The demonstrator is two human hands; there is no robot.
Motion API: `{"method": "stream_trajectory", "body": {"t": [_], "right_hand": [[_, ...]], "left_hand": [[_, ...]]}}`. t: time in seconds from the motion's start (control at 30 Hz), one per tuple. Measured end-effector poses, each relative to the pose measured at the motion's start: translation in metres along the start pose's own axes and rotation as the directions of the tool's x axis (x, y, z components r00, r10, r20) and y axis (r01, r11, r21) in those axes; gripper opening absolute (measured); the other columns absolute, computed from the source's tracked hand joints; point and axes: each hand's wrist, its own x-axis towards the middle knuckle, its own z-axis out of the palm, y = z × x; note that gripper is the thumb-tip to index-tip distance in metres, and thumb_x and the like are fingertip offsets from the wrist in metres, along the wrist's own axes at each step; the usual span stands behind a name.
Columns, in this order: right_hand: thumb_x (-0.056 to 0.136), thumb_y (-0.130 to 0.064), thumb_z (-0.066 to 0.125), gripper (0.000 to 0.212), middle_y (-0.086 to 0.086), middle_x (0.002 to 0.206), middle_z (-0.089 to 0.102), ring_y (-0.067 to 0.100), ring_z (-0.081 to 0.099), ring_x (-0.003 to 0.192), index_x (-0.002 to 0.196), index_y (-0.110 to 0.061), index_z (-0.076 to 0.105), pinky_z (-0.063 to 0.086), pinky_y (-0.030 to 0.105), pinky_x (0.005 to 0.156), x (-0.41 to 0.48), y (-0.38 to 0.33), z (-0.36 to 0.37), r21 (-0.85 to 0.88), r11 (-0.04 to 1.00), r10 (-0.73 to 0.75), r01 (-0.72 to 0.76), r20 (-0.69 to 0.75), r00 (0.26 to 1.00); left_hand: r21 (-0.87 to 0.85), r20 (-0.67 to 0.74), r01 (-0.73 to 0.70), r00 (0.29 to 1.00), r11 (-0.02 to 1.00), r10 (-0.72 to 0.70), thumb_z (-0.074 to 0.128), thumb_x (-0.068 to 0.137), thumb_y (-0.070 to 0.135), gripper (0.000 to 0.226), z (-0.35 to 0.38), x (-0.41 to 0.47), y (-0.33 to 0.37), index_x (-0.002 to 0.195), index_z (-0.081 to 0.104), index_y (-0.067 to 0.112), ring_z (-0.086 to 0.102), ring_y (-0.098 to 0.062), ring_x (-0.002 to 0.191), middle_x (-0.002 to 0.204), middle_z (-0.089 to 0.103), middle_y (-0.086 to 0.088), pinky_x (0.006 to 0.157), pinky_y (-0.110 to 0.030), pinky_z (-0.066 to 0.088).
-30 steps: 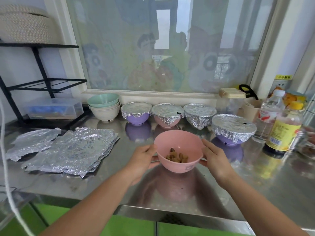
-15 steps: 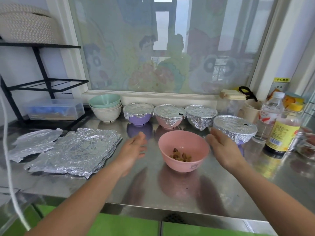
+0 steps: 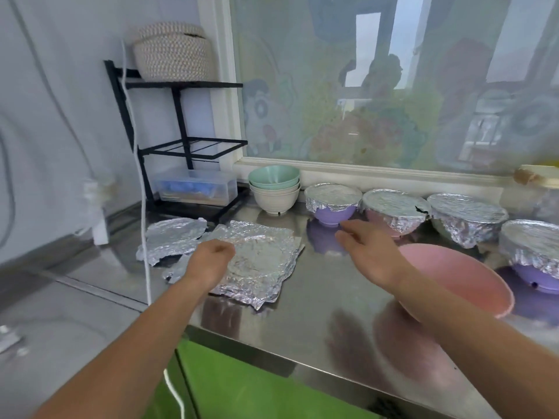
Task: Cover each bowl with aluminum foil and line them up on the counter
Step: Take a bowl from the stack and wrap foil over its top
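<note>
The worktop (image 3: 320,300) is shiny metal. Its front edge runs on a slant from the left down to the right, with a green front (image 3: 242,388) under it. The foil (image 3: 266,261) lies flat in a pile on the left part. The pile's near corner comes close to that front edge. A small foil piece (image 3: 172,237) lies just left of the pile, near the foot of the black rack (image 3: 181,140). A white cord (image 3: 142,192) hangs down in front of it.

Between the foil and the pink bowl (image 3: 465,276) there is a bare strip of worktop. There is more bare room from the pink bowl to the front edge. The pink bowl has no cover. It stands on the right, partly hidden behind the right arm. Four covered bowls (image 3: 393,207) stand behind it under the window (image 3: 393,86). The one farthest right sits nearer the front, just beside the pink bowl. A bowl stack (image 3: 275,192) stands at the left end of the row.

The left hand (image 3: 211,261) is on the foil pile near its left edge, knuckles up and fingers curled down. I cannot tell if it pinches a sheet. The right hand (image 3: 372,252) hangs over the bare strip, palm down. It holds nothing, and its fingers are stretched out toward the foil.
</note>
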Motion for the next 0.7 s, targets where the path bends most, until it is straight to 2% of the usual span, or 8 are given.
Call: {"method": "stream_trajectory", "body": {"t": [0.1,0.17,0.23,0.3,0.4,0.47,0.57,0.7], "right_hand": [[0.097,-0.023,0.056,0.03,0.021,0.1,0.065,0.036,0.058,0.101,0.102,0.006,0.062,0.041,0.039,0.089,0.03,-0.002,0.046,0.014,0.998,0.054,-0.056,0.09,0.994],[0.096,-0.028,0.058,0.034,0.014,0.11,0.065,0.03,0.059,0.107,0.117,-0.001,0.061,0.042,0.036,0.096,0.052,-0.001,0.073,0.012,0.992,0.12,-0.122,0.13,0.984],[0.095,-0.031,0.06,0.024,0.005,0.1,0.061,0.022,0.055,0.097,0.108,-0.012,0.062,0.042,0.031,0.089,0.077,0.006,0.097,-0.012,0.989,0.146,-0.146,0.172,0.974],[0.093,-0.034,0.061,0.016,0.003,0.1,0.058,0.021,0.053,0.098,0.101,-0.021,0.06,0.041,0.028,0.087,0.101,0.012,0.116,-0.051,0.983,0.185,-0.179,0.183,0.965],[0.091,-0.036,0.062,0.046,0.008,0.119,0.062,0.029,0.057,0.113,0.127,-0.009,0.054,0.045,0.039,0.099,0.131,0.019,0.136,-0.089,0.962,0.272,-0.26,0.184,0.945],[0.087,-0.036,0.065,0.052,0.009,0.121,0.063,0.03,0.058,0.114,0.131,-0.01,0.052,0.047,0.04,0.098,0.145,0.02,0.143,-0.104,0.952,0.304,-0.289,0.181,0.935],[0.079,-0.032,0.073,0.056,0.003,0.117,0.066,0.026,0.061,0.112,0.13,-0.017,0.055,0.048,0.034,0.096,0.156,0.021,0.151,-0.115,0.94,0.334,-0.321,0.118,0.935],[0.077,-0.018,0.077,0.053,0.0,0.1,0.064,0.024,0.063,0.102,0.127,-0.018,0.059,0.048,0.032,0.089,0.167,0.023,0.157,0.02,0.952,0.304,-0.306,0.068,0.95]], "left_hand": [[0.168,-0.011,0.001,1.0,0.986,0.001,0.062,0.093,0.021,0.023,-0.018,0.018,-0.02,0.114,0.066,0.013,0.059,-0.021,0.094,0.117,0.066,-0.007,0.085,-0.032,0.048],[0.259,0.005,0.021,1.0,0.966,-0.023,0.067,0.089,0.023,0.032,-0.025,0.029,-0.031,0.12,0.063,0.014,0.059,-0.02,0.096,0.123,0.063,-0.007,0.086,-0.03,0.047],[0.353,0.044,0.028,0.998,0.935,-0.046,0.075,0.083,0.03,0.048,-0.027,0.04,-0.041,0.126,0.059,0.016,0.057,-0.02,0.105,0.13,0.058,-0.006,0.091,-0.031,0.046],[0.442,0.064,0.015,0.997,0.897,-0.048,0.081,0.075,0.039,0.067,-0.027,0.048,-0.049,0.132,0.054,0.017,0.051,-0.023,0.12,0.136,0.052,-0.006,0.099,-0.033,0.042],[0.515,0.066,0.006,0.997,0.857,-0.047,0.083,0.068,0.048,0.085,-0.027,0.058,-0.054,0.139,0.048,0.019,0.043,-0.024,0.13,0.142,0.047,-0.005,0.107,-0.036,0.037],[0.53,0.072,0.025,0.995,0.848,-0.074,0.085,0.063,0.051,0.094,-0.028,0.064,-0.055,0.142,0.043,0.021,0.039,-0.025,0.133,0.145,0.044,-0.004,0.11,-0.038,0.035],[0.486,0.074,0.065,0.991,0.872,-0.115,0.089,0.059,0.048,0.102,-0.028,0.071,-0.055,0.144,0.04,0.021,0.037,-0.025,0.135,0.146,0.042,-0.004,0.111,-0.04,0.034],[0.463,0.071,0.071,0.991,0.883,-0.117,0.091,0.055,0.046,0.105,-0.029,0.076,-0.056,0.144,0.039,0.022,0.035,-0.026,0.135,0.142,0.045,-0.004,0.109,-0.038,0.035]]}}
